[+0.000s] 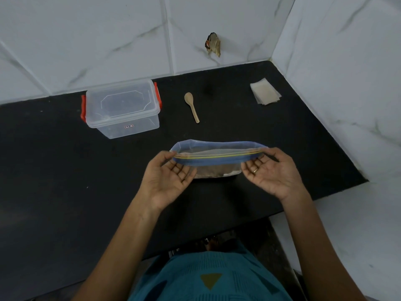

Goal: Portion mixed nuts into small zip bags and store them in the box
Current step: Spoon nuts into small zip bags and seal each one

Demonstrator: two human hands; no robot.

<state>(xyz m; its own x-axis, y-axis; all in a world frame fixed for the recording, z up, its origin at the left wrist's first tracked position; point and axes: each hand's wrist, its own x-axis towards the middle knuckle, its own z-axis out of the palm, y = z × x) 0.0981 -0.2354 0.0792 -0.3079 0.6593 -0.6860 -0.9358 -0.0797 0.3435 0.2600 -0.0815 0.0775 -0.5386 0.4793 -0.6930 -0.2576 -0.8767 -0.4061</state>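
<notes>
I have the big bag of nuts on the table just in front of me, its blue zip mouth pulled open. My left hand pinches the left end of the rim and my right hand the right end, fingers curled on the plastic. I judge this to be the opening step, with no portioning done yet. The box sits lidded at far left, the spoon beside it, the small bags at far right. Next I'd free one hand for the spoon and fetch a small bag.
</notes>
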